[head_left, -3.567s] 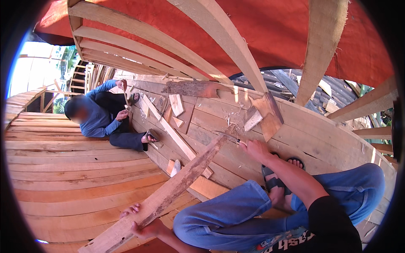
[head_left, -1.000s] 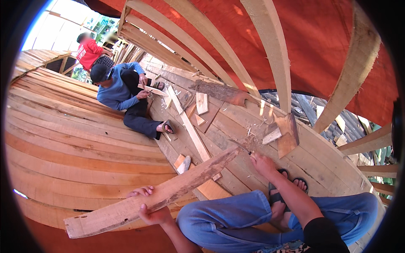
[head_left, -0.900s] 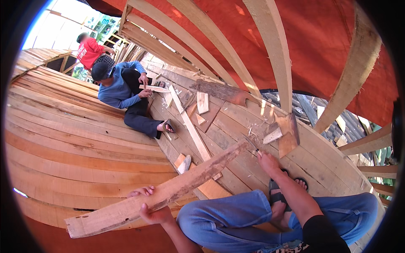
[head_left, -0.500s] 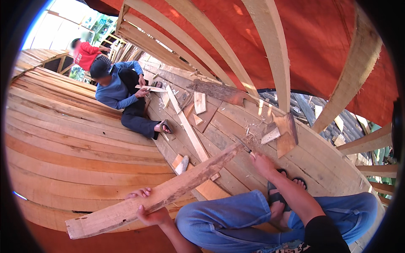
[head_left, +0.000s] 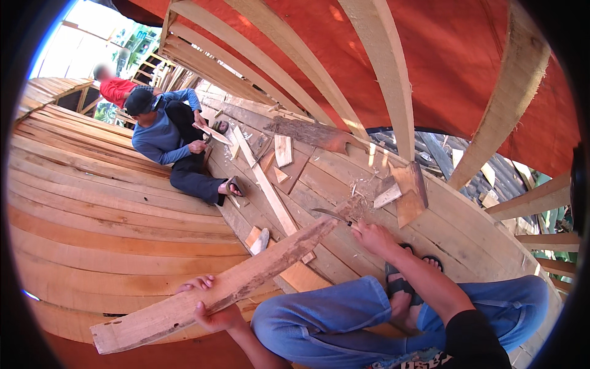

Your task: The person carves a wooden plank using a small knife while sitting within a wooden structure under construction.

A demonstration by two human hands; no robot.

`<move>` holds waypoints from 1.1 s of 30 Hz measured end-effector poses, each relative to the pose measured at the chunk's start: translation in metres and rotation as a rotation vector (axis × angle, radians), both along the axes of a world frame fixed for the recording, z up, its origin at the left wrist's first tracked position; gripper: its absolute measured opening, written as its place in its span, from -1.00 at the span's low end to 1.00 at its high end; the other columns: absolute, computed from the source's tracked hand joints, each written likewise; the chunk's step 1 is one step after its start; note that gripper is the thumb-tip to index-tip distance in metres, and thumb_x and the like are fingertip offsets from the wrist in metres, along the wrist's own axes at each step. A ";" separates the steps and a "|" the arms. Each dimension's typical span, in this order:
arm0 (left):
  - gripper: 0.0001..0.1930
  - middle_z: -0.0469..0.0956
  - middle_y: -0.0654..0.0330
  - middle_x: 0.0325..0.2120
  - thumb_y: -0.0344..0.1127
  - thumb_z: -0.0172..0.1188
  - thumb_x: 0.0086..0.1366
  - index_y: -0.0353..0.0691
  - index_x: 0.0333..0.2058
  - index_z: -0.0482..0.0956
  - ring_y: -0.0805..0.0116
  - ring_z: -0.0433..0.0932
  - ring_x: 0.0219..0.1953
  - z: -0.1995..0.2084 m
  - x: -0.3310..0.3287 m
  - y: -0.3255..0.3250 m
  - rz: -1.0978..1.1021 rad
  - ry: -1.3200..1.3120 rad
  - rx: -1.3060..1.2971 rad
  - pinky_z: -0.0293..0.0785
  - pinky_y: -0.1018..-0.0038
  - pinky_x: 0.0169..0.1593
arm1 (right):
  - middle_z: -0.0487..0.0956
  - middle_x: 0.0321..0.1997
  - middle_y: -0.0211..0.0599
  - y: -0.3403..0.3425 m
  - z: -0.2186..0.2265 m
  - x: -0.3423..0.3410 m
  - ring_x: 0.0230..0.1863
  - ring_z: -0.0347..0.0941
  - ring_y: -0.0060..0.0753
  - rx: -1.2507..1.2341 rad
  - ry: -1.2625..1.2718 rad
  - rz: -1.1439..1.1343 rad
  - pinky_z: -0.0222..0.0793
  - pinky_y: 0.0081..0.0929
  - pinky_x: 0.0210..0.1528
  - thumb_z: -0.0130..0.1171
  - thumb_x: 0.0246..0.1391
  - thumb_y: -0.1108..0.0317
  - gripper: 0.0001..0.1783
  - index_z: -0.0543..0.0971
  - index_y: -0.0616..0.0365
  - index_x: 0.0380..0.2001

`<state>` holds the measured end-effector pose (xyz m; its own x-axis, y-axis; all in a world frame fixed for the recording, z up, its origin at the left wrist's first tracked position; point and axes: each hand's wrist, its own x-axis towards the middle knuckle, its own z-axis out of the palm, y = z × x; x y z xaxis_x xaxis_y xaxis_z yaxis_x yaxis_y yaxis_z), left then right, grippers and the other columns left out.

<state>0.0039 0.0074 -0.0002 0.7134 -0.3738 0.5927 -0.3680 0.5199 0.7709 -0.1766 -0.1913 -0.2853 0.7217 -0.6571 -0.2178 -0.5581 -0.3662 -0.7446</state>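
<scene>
A long wooden plank (head_left: 246, 273) slants from the lower left toward the middle, its upper edge dark and rough. My left hand (head_left: 218, 318) is closed round the plank toward its lower-left end, thumb on the near side and fingers over the far edge. My right hand (head_left: 373, 238) grips the dark handle of a curved knife (head_left: 330, 213). The blade points left, above and beyond the plank's far end; whether it touches the wood I cannot tell. Wood shavings (head_left: 351, 197) lie on the boards near that end.
A person in blue (head_left: 161, 138) sits at the far left, holding a wood strip (head_left: 212, 133). Another in red (head_left: 117, 89) is behind. Upright curved ribs (head_left: 387, 67) stand before a red tarp (head_left: 455, 67). Offcuts (head_left: 410, 194) and a long batten (head_left: 264, 181) lie on the plank floor.
My right hand has turned the knife, so its blade now points more to the left. The plank stays in my left hand. The person in blue holds the strip at a steeper slant.
</scene>
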 end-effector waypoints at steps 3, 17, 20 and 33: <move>-0.61 0.26 0.15 -0.41 -0.21 0.02 0.01 -0.21 -0.17 0.30 0.29 0.28 -0.30 -0.005 -0.009 -0.020 0.004 0.030 -0.030 0.28 0.34 -0.05 | 0.59 -0.41 0.17 -0.025 -0.048 -0.016 -0.33 0.55 0.24 0.069 0.159 -0.283 0.45 0.10 -0.25 -0.11 0.25 -0.01 -0.53 0.47 0.24 -0.17; -0.60 0.27 0.13 -0.42 -0.25 0.04 0.01 -0.23 -0.15 0.26 0.28 0.29 -0.33 -0.005 -0.003 -0.012 0.024 0.028 -0.049 0.29 0.32 -0.09 | 0.59 -0.41 0.19 -0.008 -0.026 -0.014 -0.32 0.55 0.26 0.111 0.065 -0.147 0.46 0.09 -0.26 -0.10 0.26 -0.02 -0.51 0.47 0.27 -0.18; -0.59 0.27 0.14 -0.41 -0.24 0.05 0.00 -0.22 -0.14 0.26 0.28 0.30 -0.32 -0.003 -0.004 -0.007 0.025 0.031 -0.044 0.29 0.32 -0.09 | 0.59 -0.39 0.18 0.004 -0.009 -0.006 -0.31 0.56 0.24 0.093 0.001 -0.094 0.47 0.08 -0.27 -0.10 0.26 -0.02 -0.51 0.49 0.27 -0.18; -0.59 0.28 0.15 -0.40 -0.22 0.05 -0.02 -0.20 -0.15 0.29 0.28 0.30 -0.31 0.001 -0.012 -0.015 -0.007 0.035 -0.037 0.29 0.34 -0.07 | 0.58 -0.42 0.19 -0.005 -0.028 -0.007 -0.34 0.55 0.24 0.078 0.063 -0.214 0.45 0.08 -0.27 -0.09 0.26 0.00 -0.51 0.50 0.29 -0.22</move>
<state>-0.0081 -0.0077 0.0009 0.7316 -0.3569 0.5809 -0.3373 0.5510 0.7633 -0.1837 -0.1959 -0.3132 0.5514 -0.7729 -0.3141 -0.6630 -0.1775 -0.7272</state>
